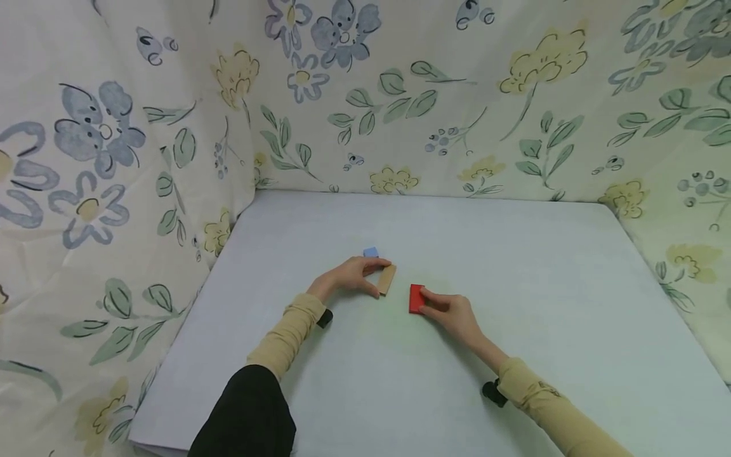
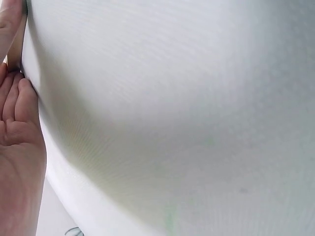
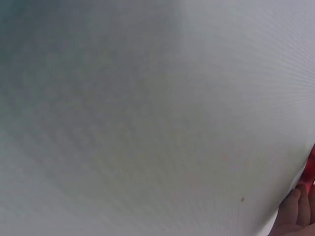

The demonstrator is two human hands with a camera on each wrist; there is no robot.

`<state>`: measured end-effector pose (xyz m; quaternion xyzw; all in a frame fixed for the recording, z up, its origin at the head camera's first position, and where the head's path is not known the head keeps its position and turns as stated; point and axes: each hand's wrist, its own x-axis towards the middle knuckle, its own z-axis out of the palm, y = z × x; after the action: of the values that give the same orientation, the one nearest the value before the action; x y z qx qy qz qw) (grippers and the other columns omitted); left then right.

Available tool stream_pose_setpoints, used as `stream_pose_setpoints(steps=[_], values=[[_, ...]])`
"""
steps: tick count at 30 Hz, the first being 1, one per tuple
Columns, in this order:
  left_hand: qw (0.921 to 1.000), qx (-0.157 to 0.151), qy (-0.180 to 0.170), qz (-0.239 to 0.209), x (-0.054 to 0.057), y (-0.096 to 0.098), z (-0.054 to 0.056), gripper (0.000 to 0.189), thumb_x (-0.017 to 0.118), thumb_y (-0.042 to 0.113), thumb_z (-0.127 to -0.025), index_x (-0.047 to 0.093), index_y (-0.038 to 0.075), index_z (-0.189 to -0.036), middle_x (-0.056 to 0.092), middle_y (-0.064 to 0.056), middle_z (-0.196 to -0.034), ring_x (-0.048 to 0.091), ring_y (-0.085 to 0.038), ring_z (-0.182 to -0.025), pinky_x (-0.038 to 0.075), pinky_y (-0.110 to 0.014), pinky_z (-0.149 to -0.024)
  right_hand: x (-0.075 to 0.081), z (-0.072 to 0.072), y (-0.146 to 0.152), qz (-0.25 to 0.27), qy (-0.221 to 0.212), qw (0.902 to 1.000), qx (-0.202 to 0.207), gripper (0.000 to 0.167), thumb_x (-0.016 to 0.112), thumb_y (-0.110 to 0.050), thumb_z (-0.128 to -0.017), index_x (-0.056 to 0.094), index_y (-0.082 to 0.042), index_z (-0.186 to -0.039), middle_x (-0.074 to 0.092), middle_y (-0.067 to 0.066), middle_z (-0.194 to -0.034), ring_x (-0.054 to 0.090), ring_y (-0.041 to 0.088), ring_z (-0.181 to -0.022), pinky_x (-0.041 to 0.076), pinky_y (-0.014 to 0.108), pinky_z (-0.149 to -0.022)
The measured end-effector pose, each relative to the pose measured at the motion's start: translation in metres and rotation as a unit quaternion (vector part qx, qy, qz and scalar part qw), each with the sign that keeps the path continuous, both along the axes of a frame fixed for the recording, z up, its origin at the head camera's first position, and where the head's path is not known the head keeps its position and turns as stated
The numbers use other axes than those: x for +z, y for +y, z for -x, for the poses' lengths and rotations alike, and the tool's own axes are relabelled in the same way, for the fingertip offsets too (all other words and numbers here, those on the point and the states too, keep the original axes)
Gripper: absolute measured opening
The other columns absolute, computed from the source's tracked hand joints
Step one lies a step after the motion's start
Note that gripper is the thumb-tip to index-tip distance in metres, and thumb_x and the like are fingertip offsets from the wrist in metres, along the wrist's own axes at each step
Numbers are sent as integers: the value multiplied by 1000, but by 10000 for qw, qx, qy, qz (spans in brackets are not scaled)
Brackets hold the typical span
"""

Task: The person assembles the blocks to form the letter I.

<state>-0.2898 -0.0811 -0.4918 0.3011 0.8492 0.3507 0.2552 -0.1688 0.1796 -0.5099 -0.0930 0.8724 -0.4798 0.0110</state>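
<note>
Near the middle of the table, my left hand grips a flat tan wooden block between thumb and fingers. Just behind that hand lies a small blue block, partly hidden by the fingers. To the right, my right hand pinches a red rectangular block by its right side. A short gap separates the red and wooden blocks. The left wrist view catches only a sliver of the wooden block at its left edge. In the right wrist view the red block shows at the right edge, above the fingertips.
A white-covered table lies under both hands. A floral curtain hangs along its back and sides. Dark wrist cameras sit under both cuffs, close above the tabletop.
</note>
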Motion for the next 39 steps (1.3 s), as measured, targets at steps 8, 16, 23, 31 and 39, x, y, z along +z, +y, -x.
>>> stream_pose_setpoints(steps=[8,16,23,31,39], values=[[10000,55,54,35,-1,-1,-3,78,81,17,-74,44,15,-142,40,-1,-150,36,-13,-139,33,-25,-114,-1,0,0,-27,-8,10000,53,46,74,-19,-82,62,-11,-125,63,7,-125,56,27,-122,48,44,-99],[9998,64,181,50,-2,1,-4,78,82,19,-74,45,16,-142,42,-1,-149,38,-14,-138,35,-26,-113,0,-2,1,-56,33,10000,10,45,74,-18,-82,62,-11,-125,63,8,-124,56,28,-121,48,45,-98],[9994,201,271,90,-1,3,-6,77,82,23,-72,48,15,-140,45,-1,-147,40,-14,-137,36,-26,-112,-3,-1,1,-135,116,9998,32,45,75,-17,-81,62,-10,-124,63,8,-123,57,27,-120,50,44,-97],[9985,327,416,-156,-3,2,-11,76,83,27,-71,50,15,-138,49,-3,-144,43,-15,-135,38,-30,-111,-4,-2,2,-138,180,9997,7,46,75,-18,-81,62,-11,-124,63,7,-124,58,26,-119,49,45,-97],[9950,603,534,-588,9,3,-15,76,83,25,-71,50,17,-138,49,-1,-144,49,-15,-129,44,-25,-105,-3,-2,1,-162,200,9997,-39,45,75,-16,-81,63,-11,-124,64,9,-123,59,27,-118,50,45,-96]])
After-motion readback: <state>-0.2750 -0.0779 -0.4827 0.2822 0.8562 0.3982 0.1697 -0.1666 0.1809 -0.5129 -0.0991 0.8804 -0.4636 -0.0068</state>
